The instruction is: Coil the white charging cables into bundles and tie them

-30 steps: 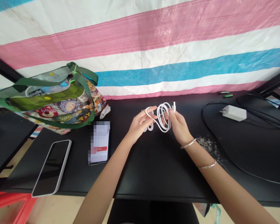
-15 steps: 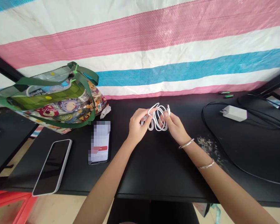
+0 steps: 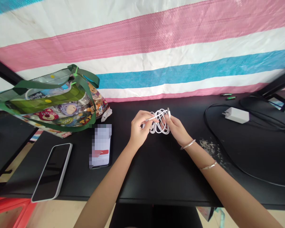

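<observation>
A white charging cable [image 3: 161, 121], gathered in loose loops, hangs between my two hands above the black table. My left hand [image 3: 140, 126] pinches a strand of it between thumb and fingertips. On the other side my right hand [image 3: 176, 126] is closed on the loops, and the cable's plug end sticks up beside its thumb. Bracelets circle my right wrist and forearm. Some of the coil is hidden behind my fingers.
Left on the black table [image 3: 161, 177] are a phone with a lit screen [image 3: 102, 145], a dark phone in a white case [image 3: 52, 171] and a cartoon bag [image 3: 68, 107]. At right lie a white charger [image 3: 237, 115], black cable [image 3: 218, 139] and crumbs [image 3: 210, 148].
My left hand's strand now stretches across the loops toward the plug end, where before it curved up over my fingers. The loops sit a little lower and flatter. Both hands remain close together.
</observation>
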`<state>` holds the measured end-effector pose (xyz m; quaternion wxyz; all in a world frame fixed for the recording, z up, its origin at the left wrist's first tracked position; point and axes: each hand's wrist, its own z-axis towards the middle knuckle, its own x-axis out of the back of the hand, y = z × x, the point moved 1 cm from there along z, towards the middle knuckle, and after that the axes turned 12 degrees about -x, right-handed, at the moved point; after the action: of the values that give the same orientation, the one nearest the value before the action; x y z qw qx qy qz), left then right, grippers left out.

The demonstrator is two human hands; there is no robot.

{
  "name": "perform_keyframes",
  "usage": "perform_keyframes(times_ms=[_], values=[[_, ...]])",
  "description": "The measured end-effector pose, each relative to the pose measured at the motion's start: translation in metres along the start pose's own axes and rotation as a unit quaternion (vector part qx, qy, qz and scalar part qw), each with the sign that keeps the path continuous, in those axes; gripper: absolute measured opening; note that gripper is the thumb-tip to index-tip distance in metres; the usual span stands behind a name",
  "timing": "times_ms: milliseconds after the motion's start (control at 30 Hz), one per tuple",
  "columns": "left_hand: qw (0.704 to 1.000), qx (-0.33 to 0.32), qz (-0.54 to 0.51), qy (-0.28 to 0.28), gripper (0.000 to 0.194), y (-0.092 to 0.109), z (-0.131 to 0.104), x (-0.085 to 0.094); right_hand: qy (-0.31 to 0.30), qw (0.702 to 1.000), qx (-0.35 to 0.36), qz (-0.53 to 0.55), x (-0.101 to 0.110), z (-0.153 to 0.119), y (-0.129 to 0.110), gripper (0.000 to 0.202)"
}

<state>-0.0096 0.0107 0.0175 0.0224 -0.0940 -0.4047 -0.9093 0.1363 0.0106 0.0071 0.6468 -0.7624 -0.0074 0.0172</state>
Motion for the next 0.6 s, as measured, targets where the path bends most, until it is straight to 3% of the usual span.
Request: perform_keyframes(times_ms=[167,367,600], values=[[0.996,0.068,-0.049,-0.035,0.016,0.0009,0.0011,0.0003,0.003,0.999,-0.044,-0.006,-0.0026,0.0024,0.0057,0.065],[0.984,0.104,-0.131,-0.060,0.041,0.0013,0.0000,0.0001,-0.025,0.998,-0.042,-0.045,-0.0015,0.0030,0.0079,0.066],[0.977,0.110,-0.169,-0.074,0.047,0.0081,0.0001,-0.0020,-0.048,0.991,-0.025,-0.122,0.0004,0.0040,0.0098,0.068]])
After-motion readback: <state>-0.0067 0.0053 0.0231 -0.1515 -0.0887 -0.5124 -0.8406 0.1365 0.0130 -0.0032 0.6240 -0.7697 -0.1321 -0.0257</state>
